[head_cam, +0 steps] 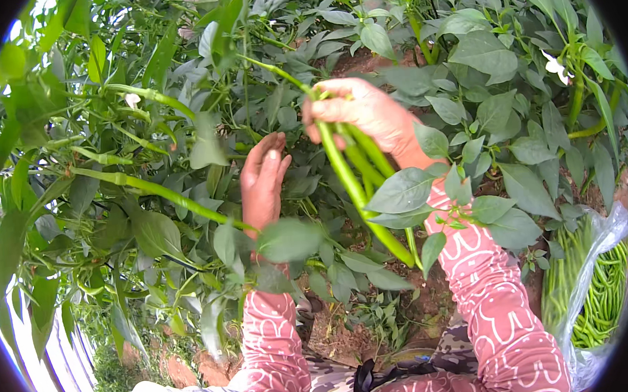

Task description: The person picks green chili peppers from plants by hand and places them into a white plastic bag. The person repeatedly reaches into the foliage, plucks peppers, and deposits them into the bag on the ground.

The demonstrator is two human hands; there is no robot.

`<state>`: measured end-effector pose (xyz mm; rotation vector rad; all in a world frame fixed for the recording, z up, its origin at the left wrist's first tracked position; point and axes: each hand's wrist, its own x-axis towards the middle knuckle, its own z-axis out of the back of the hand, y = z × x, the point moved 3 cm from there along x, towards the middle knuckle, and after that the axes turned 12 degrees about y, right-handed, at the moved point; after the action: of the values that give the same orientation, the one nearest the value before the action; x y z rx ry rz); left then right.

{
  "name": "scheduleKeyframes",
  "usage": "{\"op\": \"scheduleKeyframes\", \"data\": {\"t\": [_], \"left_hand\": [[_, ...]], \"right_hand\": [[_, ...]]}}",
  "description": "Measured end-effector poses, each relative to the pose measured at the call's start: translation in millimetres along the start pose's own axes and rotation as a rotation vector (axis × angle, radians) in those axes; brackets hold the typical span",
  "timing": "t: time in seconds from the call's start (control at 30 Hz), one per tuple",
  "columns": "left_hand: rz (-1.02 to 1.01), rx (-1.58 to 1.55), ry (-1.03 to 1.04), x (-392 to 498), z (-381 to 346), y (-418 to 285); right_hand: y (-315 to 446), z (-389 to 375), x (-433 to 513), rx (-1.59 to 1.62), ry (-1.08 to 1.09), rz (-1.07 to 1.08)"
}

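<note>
Several long green chili peppers (348,180) hang from my right hand (360,111), which is closed around their stem ends at the upper middle. To its left, my left hand (265,177) is raised among the leaves with its fingers loosely apart and nothing visible in them. Another long green pepper (177,197) hangs on the plant at the left, its tip passing by my left wrist. More peppers (162,99) grow on the stems at the upper left. Leaves partly cover both forearms.
A clear plastic bag (582,281) full of green peppers (604,290) stands at the lower right. Dense pepper plants with broad leaves (481,56) surround both hands. Reddish soil (337,333) shows below, in front of my legs. A white flower (556,67) is at the upper right.
</note>
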<state>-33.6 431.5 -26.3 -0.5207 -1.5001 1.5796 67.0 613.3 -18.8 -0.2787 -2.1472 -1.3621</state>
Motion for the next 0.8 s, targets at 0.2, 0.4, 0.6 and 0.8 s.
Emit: {"op": "scheduleKeyframes", "data": {"t": [0.2,0.4,0.6,0.8], "left_hand": [[0.01,-0.162,0.347,-17.2,-17.3,-4.8],[0.158,-0.074,0.071,-39.0,-5.7,-6.8],[-0.102,-0.212,-0.153,-43.5,12.0,-20.5],[-0.138,-0.174,-0.239,-51.2,22.0,-18.3]], "right_hand": [[-53.1,-43.7,39.3,0.152,-0.291,0.046],[-46.2,-49.2,50.0,0.187,0.142,0.252],[-70.4,44.4,58.6,-0.11,-0.211,0.163],[-118.8,19.1,110.5,0.097,-0.113,0.196]]}}
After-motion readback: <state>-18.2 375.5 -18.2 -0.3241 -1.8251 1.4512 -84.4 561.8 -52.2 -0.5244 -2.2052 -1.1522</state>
